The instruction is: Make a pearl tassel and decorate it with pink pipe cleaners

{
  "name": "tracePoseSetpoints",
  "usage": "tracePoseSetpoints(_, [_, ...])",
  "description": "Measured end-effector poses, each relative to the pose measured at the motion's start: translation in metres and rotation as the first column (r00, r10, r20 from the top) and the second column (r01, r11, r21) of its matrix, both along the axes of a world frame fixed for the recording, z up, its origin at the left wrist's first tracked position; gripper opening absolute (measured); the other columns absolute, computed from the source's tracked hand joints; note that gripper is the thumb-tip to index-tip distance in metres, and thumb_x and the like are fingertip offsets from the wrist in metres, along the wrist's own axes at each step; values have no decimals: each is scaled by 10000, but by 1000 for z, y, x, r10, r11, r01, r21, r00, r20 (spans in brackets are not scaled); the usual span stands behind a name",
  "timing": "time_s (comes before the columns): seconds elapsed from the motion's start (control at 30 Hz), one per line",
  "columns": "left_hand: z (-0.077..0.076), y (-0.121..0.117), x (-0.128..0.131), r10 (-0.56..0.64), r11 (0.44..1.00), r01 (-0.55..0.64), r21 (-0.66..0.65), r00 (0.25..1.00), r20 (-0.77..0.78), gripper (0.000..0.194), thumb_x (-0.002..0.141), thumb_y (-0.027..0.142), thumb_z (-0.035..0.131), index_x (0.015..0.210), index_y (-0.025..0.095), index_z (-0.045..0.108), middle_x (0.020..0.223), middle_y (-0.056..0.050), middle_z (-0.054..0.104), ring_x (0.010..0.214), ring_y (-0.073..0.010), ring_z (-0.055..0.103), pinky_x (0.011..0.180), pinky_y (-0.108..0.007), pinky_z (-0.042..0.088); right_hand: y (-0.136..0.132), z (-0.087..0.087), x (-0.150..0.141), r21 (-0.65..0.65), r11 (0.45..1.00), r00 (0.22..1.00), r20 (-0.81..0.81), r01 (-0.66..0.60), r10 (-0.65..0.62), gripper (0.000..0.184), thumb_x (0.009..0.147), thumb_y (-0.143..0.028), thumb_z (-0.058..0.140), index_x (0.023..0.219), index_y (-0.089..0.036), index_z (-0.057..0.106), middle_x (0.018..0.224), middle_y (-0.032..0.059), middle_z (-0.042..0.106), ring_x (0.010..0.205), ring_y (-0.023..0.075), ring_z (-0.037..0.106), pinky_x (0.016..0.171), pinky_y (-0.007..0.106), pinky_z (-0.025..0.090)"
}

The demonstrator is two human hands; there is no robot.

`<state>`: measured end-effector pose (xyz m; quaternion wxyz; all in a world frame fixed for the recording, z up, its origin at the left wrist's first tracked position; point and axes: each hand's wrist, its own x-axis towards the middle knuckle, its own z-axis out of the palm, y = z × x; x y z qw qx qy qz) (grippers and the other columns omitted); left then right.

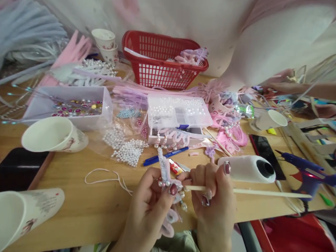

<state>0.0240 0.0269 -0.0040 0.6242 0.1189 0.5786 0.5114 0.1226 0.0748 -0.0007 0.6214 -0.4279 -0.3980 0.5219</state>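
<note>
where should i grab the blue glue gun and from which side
By the handle, likely from the near right side: it juts from the glue gun toward you, while the slim nozzle points left and away. The red light glows, so the nozzle may be hot. The pale stick crosses the handle's lower end in view, so grip above that.

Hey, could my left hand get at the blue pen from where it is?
Probably yes: the blue pen lies just beyond your left hand, but that hand holds a fuzzy strip partly hiding the pen, and would likely need freeing first.
</note>
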Motion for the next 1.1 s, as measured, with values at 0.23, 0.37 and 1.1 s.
tracePoseSetpoints(0.23, [-4,-1,-5,-76,997,75,27,997,31,458,692,595,868,855,212,678,526,36,601,399,-79,514,294,-97,301,0,-3,1,-55,998,991,-132,-30,22,657,951,-525,675,428,-235,402,378,-86,257,380,103,221,485,274,491])
tracePoseSetpoints(0.37, [-6,-2,-7,-122,991,121,47,992,21,463,729,612,847,888,211,680,548,49,595,414,-56,502,326,-74,324,-4,-10,7,-95,993,984,-170,-63,46,618,971,-522,664,462,-224,480,430,-73,332,419,104,233,512,256,490])
tracePoseSetpoints(1.1, [-3,0,-4,-101,994,101,42,995,15,462,710,599,855,851,198,674,549,45,606,397,-51,478,344,-94,354,-10,-16,10,-119,993,988,-154,-26,7,519,960,-431,699,501,-230,565,461,-61,387,447,113,296,489,239,451])
